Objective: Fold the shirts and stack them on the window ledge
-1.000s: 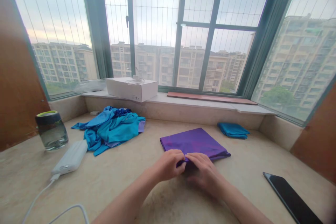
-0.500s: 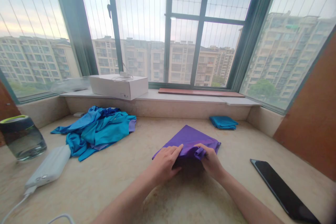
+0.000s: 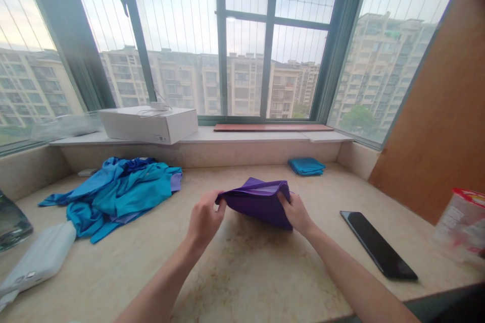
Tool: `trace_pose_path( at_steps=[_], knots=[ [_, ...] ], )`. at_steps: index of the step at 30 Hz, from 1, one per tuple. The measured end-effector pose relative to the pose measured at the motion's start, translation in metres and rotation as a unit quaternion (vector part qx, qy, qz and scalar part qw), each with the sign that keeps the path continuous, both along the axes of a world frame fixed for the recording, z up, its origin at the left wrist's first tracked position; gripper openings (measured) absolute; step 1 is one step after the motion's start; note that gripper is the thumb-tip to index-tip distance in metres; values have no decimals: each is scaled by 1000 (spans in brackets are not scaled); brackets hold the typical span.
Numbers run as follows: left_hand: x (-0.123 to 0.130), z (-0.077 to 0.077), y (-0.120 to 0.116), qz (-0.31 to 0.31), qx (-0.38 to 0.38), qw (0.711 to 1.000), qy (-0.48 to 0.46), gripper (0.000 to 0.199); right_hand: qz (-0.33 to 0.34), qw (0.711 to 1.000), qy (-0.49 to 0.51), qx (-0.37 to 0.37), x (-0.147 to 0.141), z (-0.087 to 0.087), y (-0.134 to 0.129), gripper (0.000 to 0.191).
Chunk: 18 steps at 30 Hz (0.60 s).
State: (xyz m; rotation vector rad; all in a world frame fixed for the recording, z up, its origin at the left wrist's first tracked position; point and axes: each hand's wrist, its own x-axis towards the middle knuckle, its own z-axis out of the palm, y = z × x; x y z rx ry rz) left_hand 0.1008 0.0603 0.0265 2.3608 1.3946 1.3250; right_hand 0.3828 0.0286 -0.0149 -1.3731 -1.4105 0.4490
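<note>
L hand (image 3: 204, 217) pinching left corner of purple cloth (image 3: 259, 207); R hand (image 3: 298, 213) pinching its right edge. Folded cloth betw. both hands, tilted, front face sloping twd. table (image 3: 227, 282) (contact w/ table unclear). Farther out: crumpled blue-teal cloths (image 3: 125, 192) to L, folded teal cloth (image 3: 306, 166) behind, to R; black flat device (image 3: 379, 246) R of R hand, apart.

No lettering can be read. Small dark print (image 3: 161, 138) on the white box (image 3: 138, 125) is too tiny. Marks (image 3: 465, 212) on the red-topped container (image 3: 460, 224) are blurred
</note>
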Motion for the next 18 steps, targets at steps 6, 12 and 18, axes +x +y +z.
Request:
trace_pose_path(
  at_steps=[6,12,18],
  knots=[
    [-1,10,-15,-10,80,985,-151,25,76,996,30,-27,-2,-2,-2,52],
    [1,-10,14,-19,-158,975,-157,51,20,996,10,-85,5,-12,3,36],
    [-8,-30,26,-10,-203,979,8,58,18,994,-62,-87,2,-17,-2,43]
  ],
)
